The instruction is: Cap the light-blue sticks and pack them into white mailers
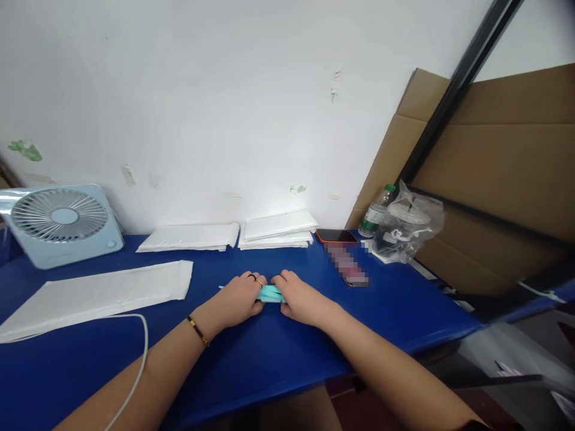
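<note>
Cable: thin white cord (135, 371), curves over the near L edge of the table, passes just beside the L forearm.
Table: glossy blue top (269, 353), smooth, hard-looking, straight front edge.
L hand: left hand (238, 296) palm down, fingers curled, pressing on the L end of the teal piece; rings on two fingers, thin gold-and-dark bracelet at wrist.
R hand: right hand (302, 299) palm down, fingers bent, clamped on the R end of same piece; hands nearly touching.
Teal piece: small flat teal item (269, 293), looks like folded paper or film, lies on table mid-front btw both hands; only a narrow strip + a pointed tip at L show, rest hidden.
White bag, L: long flat white plastic pouch (96, 296), slightly wrinkled, lies apart from hands.
Phone: dark slab (348, 266) w/ blurred face, R of hands.
Far stacks: two piles of flat white pouches (276, 230) vs wall.
Fan: pale blue square desk fan (63, 221), round grille, far L.
Bottle + bag: clear bottle, green cap (376, 212); crinkly clear bag over a lidded cup (406, 224).
Cardboard: brown sheets (494, 161) leaning far R.
</note>
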A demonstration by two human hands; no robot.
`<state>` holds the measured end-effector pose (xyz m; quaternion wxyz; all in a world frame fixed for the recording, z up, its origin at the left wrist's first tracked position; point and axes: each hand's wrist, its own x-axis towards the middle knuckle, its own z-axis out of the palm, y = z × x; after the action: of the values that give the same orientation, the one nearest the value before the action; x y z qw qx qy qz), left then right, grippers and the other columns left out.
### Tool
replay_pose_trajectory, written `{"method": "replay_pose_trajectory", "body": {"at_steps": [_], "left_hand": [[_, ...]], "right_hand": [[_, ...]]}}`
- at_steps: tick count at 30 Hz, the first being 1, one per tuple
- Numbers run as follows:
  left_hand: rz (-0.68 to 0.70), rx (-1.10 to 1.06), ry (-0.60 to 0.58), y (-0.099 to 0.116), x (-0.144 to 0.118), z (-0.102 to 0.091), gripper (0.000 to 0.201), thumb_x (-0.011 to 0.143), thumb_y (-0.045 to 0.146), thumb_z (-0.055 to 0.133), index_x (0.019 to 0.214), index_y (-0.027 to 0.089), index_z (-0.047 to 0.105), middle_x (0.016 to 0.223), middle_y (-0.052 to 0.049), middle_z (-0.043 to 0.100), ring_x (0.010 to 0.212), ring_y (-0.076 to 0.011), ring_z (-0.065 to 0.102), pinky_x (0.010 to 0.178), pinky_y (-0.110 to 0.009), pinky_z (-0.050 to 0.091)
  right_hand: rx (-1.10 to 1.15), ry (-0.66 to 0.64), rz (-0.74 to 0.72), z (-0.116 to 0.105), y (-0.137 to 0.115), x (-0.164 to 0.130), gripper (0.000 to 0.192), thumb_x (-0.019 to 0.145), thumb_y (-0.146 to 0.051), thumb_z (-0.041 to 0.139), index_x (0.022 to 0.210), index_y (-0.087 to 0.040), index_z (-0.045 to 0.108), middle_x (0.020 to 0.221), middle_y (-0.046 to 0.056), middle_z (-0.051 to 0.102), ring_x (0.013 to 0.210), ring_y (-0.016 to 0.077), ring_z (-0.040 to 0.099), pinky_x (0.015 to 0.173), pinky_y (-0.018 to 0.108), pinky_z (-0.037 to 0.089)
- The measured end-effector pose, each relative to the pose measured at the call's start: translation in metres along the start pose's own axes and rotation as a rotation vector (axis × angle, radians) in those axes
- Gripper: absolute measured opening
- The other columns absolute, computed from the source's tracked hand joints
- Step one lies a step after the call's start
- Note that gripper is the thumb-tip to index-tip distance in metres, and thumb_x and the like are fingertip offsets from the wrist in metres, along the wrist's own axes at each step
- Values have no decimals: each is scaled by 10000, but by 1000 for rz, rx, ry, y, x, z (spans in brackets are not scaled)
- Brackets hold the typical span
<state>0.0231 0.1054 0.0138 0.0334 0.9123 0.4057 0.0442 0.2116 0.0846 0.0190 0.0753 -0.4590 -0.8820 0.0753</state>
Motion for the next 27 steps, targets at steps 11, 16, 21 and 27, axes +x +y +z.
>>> {"method": "replay_pose_trajectory", "body": {"at_steps": [11,16,21,27], "left_hand": [[-230,-174,236,17,14,-6,210,766,341,502,886,176,555,792,-64,666,718,-222,631,595,-282,413],[-265,-625,453,26,23,-10,250,828,366,438,751,164,564,591,-5,630,536,-136,592,510,-222,414],[-220,-390,437,30,30,2,170,806,257,480,810,132,595,714,-46,676,633,-144,624,525,-211,425],[-118,-190,370,20,16,0,176,774,273,538,875,139,590,782,-83,673,730,-210,627,635,-292,431]], "right_hand": [[-245,-79,-54,-74,-21,21,381,710,-234,625,1062,-113,544,970,131,605,886,259,568,717,333,437],[25,263,-127,-120,-45,22,539,836,-543,446,1236,-181,455,1196,108,522,1075,229,488,851,330,403],[0,272,-96,-80,-57,35,357,940,-343,320,972,-134,608,943,105,605,939,190,538,808,305,393],[275,105,47,-79,-20,18,390,791,-448,565,1058,-168,614,1000,76,625,884,188,574,741,279,433]]}}
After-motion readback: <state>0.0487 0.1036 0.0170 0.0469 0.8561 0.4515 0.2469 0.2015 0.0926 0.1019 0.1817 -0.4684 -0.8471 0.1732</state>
